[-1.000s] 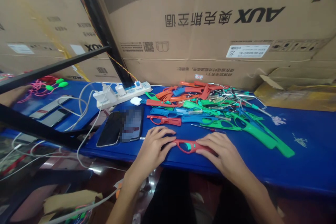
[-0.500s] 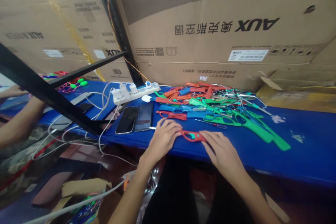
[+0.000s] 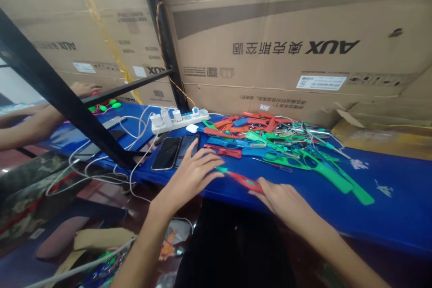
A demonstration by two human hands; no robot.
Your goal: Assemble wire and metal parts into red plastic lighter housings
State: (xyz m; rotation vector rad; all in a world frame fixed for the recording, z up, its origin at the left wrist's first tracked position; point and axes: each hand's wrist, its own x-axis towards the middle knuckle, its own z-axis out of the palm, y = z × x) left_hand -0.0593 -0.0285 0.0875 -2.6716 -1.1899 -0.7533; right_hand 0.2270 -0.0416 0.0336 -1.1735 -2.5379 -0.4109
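A red plastic handle piece (image 3: pixel 243 181) with a green tip lies tilted near the front edge of the blue table (image 3: pixel 388 207). My right hand (image 3: pixel 280 199) grips its near end. My left hand (image 3: pixel 192 172) lies flat with spread fingers, its fingertips at the piece's far green tip. Just behind is a pile of red, orange, blue and green handle pieces (image 3: pixel 270 137) mixed with thin metal parts, and a long green piece (image 3: pixel 330 175) lies to the right.
Two phones (image 3: pixel 175 150) lie left of my left hand, with a white power strip (image 3: pixel 178 119) and cables behind. Large cardboard boxes (image 3: pixel 290 45) wall the back. A black metal frame (image 3: pixel 67 103) crosses the left. Another person's arm (image 3: pixel 30 121) reaches in at far left.
The camera view shifted left and up. The red piece turned from flat to tilted on edge, my left hand opened and slid left, and my right hand drew back toward the table edge.
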